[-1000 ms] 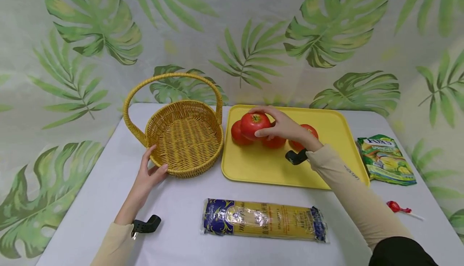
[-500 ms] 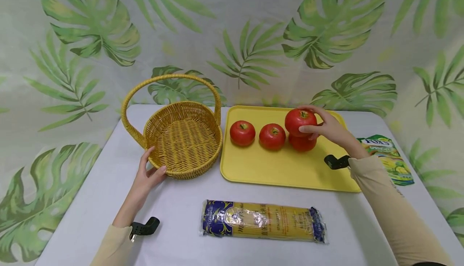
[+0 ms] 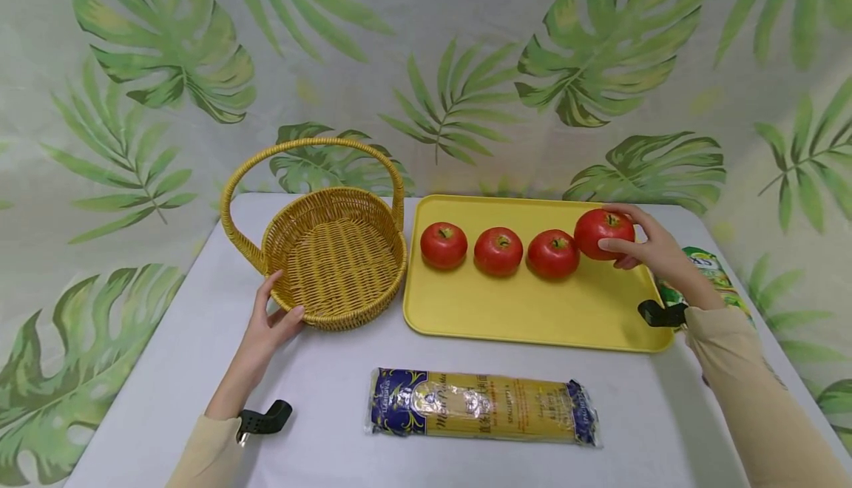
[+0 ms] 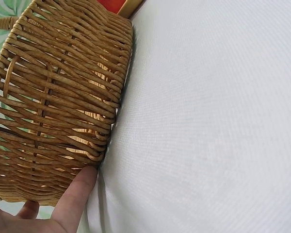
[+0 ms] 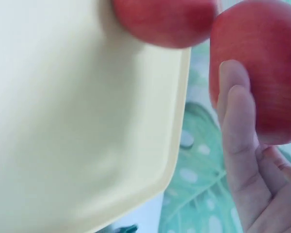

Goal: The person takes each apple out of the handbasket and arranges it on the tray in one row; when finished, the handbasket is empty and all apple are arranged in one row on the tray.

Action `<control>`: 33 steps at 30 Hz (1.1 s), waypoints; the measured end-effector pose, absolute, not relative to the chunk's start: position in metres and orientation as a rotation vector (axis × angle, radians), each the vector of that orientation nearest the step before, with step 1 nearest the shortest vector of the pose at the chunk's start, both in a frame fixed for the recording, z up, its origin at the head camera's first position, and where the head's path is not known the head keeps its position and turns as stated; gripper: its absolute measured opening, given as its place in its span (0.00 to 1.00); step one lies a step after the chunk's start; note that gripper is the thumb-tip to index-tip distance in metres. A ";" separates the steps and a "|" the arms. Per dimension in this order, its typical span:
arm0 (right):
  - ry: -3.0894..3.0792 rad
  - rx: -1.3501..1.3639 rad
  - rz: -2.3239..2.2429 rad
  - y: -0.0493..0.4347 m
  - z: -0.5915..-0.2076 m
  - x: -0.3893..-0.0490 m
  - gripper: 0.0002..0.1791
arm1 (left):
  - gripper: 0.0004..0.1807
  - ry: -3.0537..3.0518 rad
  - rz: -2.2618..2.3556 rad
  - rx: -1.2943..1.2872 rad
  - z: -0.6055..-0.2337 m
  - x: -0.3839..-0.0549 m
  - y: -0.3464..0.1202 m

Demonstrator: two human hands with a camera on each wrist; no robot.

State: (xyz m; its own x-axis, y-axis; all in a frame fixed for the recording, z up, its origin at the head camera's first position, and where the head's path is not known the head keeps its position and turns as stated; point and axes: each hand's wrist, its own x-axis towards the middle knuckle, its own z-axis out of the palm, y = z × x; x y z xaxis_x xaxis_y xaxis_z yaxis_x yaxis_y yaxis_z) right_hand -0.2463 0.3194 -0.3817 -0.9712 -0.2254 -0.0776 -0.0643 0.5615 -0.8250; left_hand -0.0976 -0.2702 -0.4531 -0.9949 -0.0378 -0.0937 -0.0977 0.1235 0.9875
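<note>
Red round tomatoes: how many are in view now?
4. Three red round tomatoes sit in a row on the yellow plastic tray; the right hand holds the fourth at its right end.

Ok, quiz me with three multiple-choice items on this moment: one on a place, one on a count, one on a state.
1. Where does the pasta pack lie?
A. in the basket
B. on the table, nearer the person than the tray
C. on the tray

2. How many tomatoes show?
A. two
B. four
C. six

3. What is the right hand doing?
A. gripping the rightmost tomato
B. lying flat on the table
C. holding the basket handle

Answers:
1. B: the pack lies on the white table, on the near side of the tray.
2. B: three sit in a row on the tray and a fourth is in the hand.
3. A: the fingers curl round it; the left hand touches the basket wall.
</note>
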 end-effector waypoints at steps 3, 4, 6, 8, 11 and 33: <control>2.632 -0.206 -1.345 0.327 -0.387 -0.244 0.39 | 0.43 2.320 2.039 -0.146 -0.453 -0.097 -0.270; 2.627 -0.195 -1.341 0.329 -0.389 -0.243 0.40 | 0.43 2.317 2.040 -0.146 -0.453 -0.097 -0.270; 2.606 -0.178 -1.340 0.332 -0.393 -0.240 0.40 | 0.42 2.306 2.052 -0.142 -0.454 -0.098 -0.270; 2.575 -0.164 -1.338 0.335 -0.397 -0.238 0.41 | 0.42 2.290 2.067 -0.136 -0.455 -0.098 -0.270; 2.546 -0.146 -1.330 0.337 -0.402 -0.235 0.41 | 0.42 2.265 2.090 -0.130 -0.457 -0.098 -0.271; 2.355 -0.122 -1.425 0.339 -0.420 -0.229 0.46 | 0.42 2.251 2.101 -0.137 -0.458 -0.099 -0.271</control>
